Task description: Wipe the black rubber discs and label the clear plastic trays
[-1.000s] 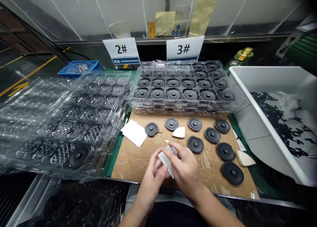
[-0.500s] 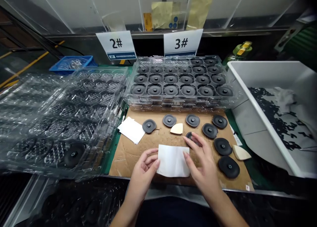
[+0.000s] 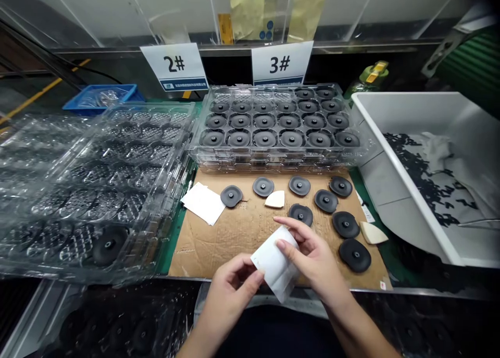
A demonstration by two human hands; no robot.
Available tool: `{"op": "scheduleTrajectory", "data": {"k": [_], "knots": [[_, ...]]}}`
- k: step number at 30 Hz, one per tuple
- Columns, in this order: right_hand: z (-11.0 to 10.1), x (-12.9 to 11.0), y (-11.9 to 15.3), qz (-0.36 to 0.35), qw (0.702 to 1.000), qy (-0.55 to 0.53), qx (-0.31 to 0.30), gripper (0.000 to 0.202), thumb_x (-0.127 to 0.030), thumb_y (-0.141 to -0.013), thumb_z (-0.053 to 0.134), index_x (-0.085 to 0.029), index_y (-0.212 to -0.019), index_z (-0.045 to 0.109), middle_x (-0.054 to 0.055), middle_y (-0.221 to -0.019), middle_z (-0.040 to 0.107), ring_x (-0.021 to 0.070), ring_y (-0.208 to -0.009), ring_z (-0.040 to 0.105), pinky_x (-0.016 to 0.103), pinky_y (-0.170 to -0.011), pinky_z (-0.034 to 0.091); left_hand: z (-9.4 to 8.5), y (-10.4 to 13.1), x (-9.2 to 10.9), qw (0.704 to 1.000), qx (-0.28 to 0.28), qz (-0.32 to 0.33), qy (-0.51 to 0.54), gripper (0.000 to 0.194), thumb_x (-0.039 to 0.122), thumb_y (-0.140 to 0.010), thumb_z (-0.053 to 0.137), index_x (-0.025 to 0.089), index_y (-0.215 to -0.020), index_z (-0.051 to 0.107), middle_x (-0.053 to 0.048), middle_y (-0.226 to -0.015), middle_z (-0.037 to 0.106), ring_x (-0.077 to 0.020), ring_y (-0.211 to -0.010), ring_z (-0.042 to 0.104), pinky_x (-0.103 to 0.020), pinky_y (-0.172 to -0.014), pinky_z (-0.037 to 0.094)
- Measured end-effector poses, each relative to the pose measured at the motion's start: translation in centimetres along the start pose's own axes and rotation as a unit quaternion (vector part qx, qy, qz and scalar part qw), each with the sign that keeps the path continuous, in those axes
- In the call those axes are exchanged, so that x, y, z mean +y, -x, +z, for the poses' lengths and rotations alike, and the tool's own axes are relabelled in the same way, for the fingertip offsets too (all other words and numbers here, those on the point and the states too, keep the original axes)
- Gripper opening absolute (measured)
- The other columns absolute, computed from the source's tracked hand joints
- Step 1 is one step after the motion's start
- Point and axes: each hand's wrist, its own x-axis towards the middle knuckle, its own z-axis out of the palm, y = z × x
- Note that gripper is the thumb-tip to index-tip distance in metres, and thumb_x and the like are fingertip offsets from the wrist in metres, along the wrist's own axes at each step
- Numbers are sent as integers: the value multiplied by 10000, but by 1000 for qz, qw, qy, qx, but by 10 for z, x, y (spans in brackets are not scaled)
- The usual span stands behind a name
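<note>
Pinching one creased white paper-like sheet [image 3: 273, 263] between thumbs and fingers, we hold its left corner in our left hand [image 3: 233, 291] and its upper right side in our right hand [image 3: 312, 259], tilted above the near edge of a flat brown cardboard sheet [image 3: 203, 248]. Beyond and beside it we count eight round black discs [image 3: 346, 225] and two cream-coloured wedge-shaped pieces [image 3: 275, 199].

Glare flecks the clear trays [image 3: 117, 175], lower corners sink into darkness, and the left edge blurs.
</note>
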Motion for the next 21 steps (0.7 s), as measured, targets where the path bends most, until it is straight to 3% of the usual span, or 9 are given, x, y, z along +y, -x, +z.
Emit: {"op": "scheduleTrajectory", "data": {"k": [3, 5, 7, 9, 12, 14, 21], "knots": [[2, 1, 2, -18, 998, 48, 22, 394, -322, -809, 560, -259, -1192, 492, 34, -916, 601, 170, -795, 557, 298, -696, 454, 1, 1, -1, 1000, 8, -6, -12, 150, 300, -766, 591, 163, -737, 645, -8, -680, 632, -118, -643, 566, -194, -615, 450], [3, 2, 4, -67, 989, 122, 57, 418, -301, -815, 551, -269, -1222, 463, 47, -1006, 579, 189, -876, 549, 336, -768, 444, 1, 1, 0, 1000, 8, -11, -21, 159, 301, -770, 585, 160, -738, 651, -14, -678, 638, -127, -646, 573, -202, -615, 455], [2, 1, 6, -152, 958, 221, 105, 412, -266, -801, 568, -265, -1204, 486, 64, -1128, 525, 217, -999, 502, 381, -867, 399, 1, 0, 3, 999, 14, -9, -38, 167, 301, -774, 579, 159, -731, 655, -16, -674, 641, -126, -636, 568, -202, -606, 453], [1, -1, 10, -248, 908, 313, 125, 335, -218, -782, 595, -264, -1112, 566, 60, -1139, 525, 229, -1032, 473, 405, -900, 360, 2, -1, 5, 998, 21, -4, -54, 172, 299, -778, 572, 161, -723, 658, -14, -656, 642, -121, -613, 559, -200, -591, 448], [-2, -5, 17, -336, 862, 374, 63, 222, -145, -783, 594, -252, -974, 635, 32, -949, 632, 195, -879, 521, 379, -802, 387, 4, -4, 7, 998, 26, 2, -61, 168, 292, -784, 563, 165, -764, 671, -19, -655, 652, -127, -602, 564, -208, -580, 456], [-3, -6, 20, -354, 856, 377, 24, 211, -128, -793, 582, -228, -972, 630, 24, -890, 666, 177, -814, 540, 363, -753, 397, 6, -5, 7, 998, 26, 3, -63, 176, 291, -788, 557, 164, -814, 676, -28, -676, 662, -138, -614, 578, -220, -585, 470], [-1, -5, 19, -354, 852, 384, 0, 190, -123, -820, 548, -194, -989, 602, 35, -927, 690, 166, -818, 597, 356, -734, 388, 7, -5, 3, 993, 30, 26, -113, 188, 281, -804, 537, 175, -874, 676, -39, -757, 685, -167, -692, 628, -239, -650, 495]]}}
